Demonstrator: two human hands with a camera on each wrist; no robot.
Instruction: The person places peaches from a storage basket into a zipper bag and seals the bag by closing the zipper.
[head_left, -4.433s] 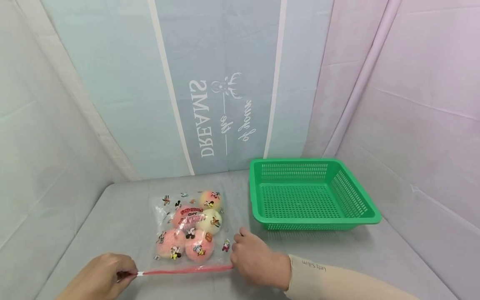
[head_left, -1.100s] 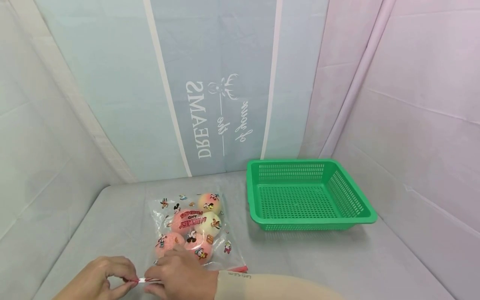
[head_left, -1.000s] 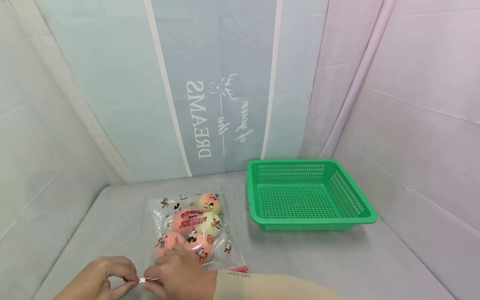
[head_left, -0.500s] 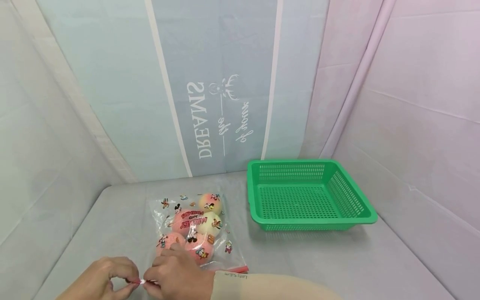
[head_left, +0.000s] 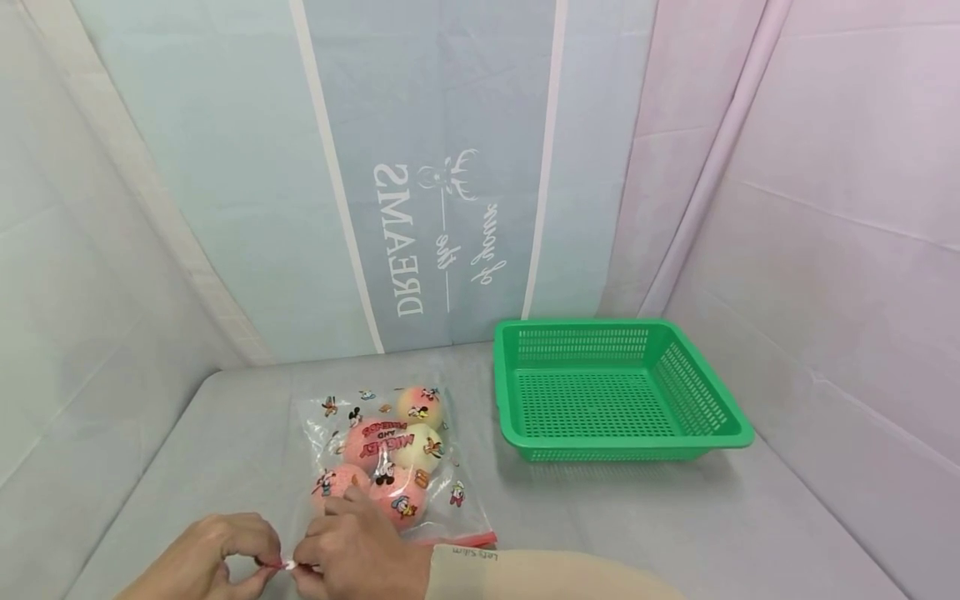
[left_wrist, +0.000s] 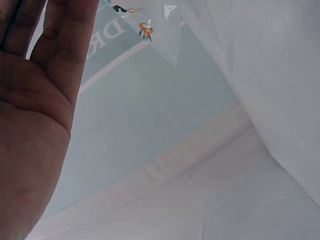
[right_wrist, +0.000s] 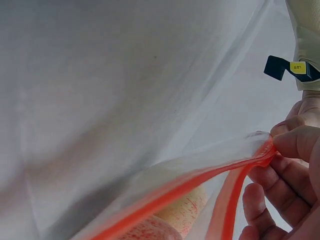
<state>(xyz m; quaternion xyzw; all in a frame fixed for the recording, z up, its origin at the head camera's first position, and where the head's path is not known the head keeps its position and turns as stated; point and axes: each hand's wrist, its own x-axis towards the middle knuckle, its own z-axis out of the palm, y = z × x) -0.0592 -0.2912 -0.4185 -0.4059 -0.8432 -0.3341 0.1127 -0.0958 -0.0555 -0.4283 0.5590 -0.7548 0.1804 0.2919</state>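
A clear slider zip bag (head_left: 461,467) with cartoon prints lies at the front left in the head view. Several round pink and pale yellow peaches (head_left: 416,450) show through it. At the front left corner my left hand (head_left: 217,554) pinches the end of the red zip strip. Close beside it, my right hand (head_left: 360,542) pinches the same strip, its wrist over the bag's front edge. Between the fingertips sits the small white slider (head_left: 290,565). In the right wrist view the red strip (right_wrist: 227,205) parts into two edges, with peaches (right_wrist: 182,215) inside the gap.
A green perforated plastic basket (head_left: 600,446) stands on the grey table (head_left: 585,517) to the right of the bag. A printed cloth wall (head_left: 450,100) closes off the back, and pale cloth (head_left: 840,292) hangs at the sides.
Over the earlier frames my right hand has gone left from the strip's right end to the slider beside my left hand. Lately the slider has shifted slightly right; the bag and basket stay put.
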